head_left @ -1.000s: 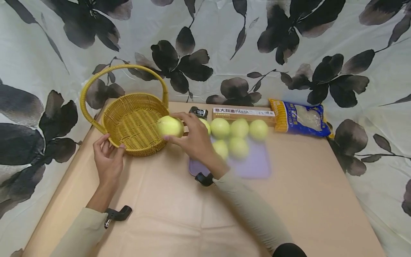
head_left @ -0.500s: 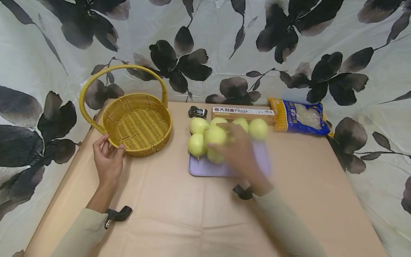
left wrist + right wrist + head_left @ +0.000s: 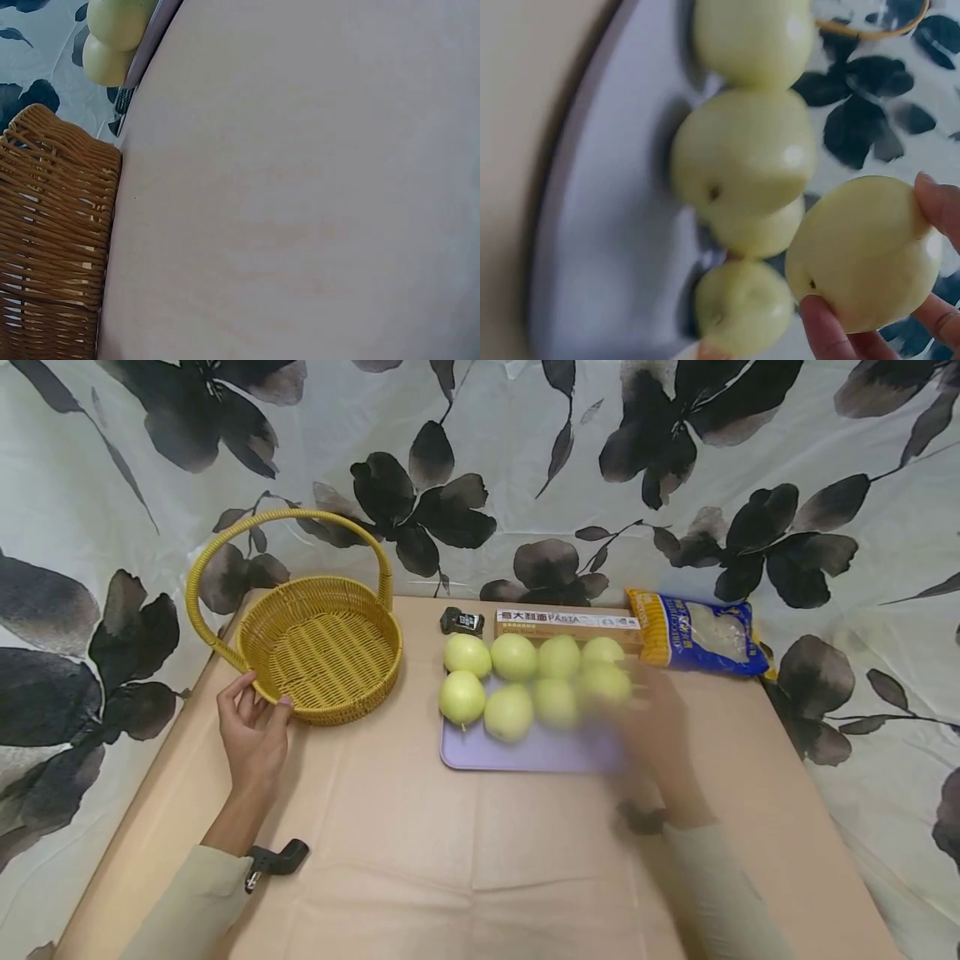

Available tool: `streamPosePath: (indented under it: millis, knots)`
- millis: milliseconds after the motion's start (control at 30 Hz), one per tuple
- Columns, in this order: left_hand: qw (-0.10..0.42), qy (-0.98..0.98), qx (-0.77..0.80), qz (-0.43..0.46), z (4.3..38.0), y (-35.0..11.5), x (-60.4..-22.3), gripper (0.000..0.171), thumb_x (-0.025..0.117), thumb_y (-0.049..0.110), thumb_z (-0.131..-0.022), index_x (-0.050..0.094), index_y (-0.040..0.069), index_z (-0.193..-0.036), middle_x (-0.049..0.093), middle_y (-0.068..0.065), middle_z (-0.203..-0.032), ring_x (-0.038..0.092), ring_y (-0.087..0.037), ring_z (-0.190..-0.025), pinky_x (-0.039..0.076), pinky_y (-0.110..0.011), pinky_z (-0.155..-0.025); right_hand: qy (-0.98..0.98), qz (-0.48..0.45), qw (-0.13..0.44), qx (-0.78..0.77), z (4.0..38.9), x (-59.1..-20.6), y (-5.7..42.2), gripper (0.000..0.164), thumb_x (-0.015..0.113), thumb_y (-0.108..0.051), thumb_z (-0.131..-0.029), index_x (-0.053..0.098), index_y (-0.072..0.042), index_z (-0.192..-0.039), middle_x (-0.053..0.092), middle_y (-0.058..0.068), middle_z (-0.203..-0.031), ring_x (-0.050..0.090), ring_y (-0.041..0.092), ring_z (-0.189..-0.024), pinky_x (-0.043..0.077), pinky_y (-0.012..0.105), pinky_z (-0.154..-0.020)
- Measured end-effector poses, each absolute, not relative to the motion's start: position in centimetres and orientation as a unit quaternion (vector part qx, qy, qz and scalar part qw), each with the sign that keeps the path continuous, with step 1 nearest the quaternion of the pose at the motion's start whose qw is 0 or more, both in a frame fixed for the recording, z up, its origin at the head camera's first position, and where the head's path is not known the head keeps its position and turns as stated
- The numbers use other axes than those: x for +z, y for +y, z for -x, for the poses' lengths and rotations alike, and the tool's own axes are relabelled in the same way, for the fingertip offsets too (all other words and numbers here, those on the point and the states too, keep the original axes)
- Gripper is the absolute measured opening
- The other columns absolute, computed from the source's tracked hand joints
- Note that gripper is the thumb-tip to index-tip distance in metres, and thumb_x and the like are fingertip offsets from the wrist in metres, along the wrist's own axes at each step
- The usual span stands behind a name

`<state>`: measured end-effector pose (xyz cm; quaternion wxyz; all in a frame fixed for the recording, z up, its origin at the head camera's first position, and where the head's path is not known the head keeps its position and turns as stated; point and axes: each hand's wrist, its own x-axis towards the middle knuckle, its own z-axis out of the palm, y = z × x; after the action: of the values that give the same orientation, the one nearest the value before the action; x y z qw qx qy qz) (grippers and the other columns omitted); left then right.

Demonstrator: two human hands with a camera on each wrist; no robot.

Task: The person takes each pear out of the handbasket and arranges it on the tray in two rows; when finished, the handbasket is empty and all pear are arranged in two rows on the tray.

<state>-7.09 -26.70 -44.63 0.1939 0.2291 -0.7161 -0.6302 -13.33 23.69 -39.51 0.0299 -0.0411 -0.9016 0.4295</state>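
Observation:
A yellow-green apple (image 3: pixel 866 255) is held between the fingers and thumb of my right hand (image 3: pixel 651 727), which is blurred in the head view. The hand is at the right end of a lilac tray (image 3: pixel 487 758), where several similar apples (image 3: pixel 508 712) stand in two rows. My left hand (image 3: pixel 253 735) grips the near left rim of a yellow wicker basket (image 3: pixel 322 643), thumb and fingers against its side. The basket's bare woven bottom shows. In the left wrist view the basket wall (image 3: pixel 52 247) appears, but the hand does not.
Behind the tray lie a small black packet (image 3: pixel 462 622), a pasta box (image 3: pixel 566 622) and a blue and yellow pasta bag (image 3: pixel 705 635). The basket's tall handle (image 3: pixel 288 515) arches above it. A flower-patterned cloth (image 3: pixel 547 460) hangs behind the beige table (image 3: pixel 420 860).
My right hand has carried the apple from beside the basket, rightward over the tray, to its right end. My left hand and the basket stay where they were.

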Motion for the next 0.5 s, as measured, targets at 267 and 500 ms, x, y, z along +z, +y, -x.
streamPosePath:
  millis: [267, 500]
  knots:
    - [0.191, -0.712, -0.635, -0.231, 6.9, -26.9, -44.7, 0.062, 0.065, 0.011, -0.105, 0.035, 0.028, -0.156, 0.034, 0.000, -0.175, 0.043, -0.022, -0.155, 0.048, -0.006, -0.105, -0.929, 0.005, 0.025, 0.370, 13.5, -42.3, 25.5, 0.073, 0.075, -0.048, -0.098, 0.049, -0.009, -0.155, 0.060, 0.024, -0.141, 0.057, 0.042, -0.128, 0.045, 0.063, -0.110]
    - [0.174, -0.732, -0.617, -0.232, 6.7, -27.0, -44.6, 0.062, 0.064, 0.016, -0.106, 0.033, 0.029, -0.159, 0.032, 0.003, -0.176, 0.040, -0.021, -0.157, 0.045, -0.016, -0.116, -0.941, 0.002, 0.044, 0.336, 13.7, -44.4, 25.3, 0.073, 0.070, -0.054, -0.098, 0.053, -0.005, -0.149, 0.063, 0.022, -0.127, 0.058, 0.038, -0.114, 0.047, 0.058, -0.100]
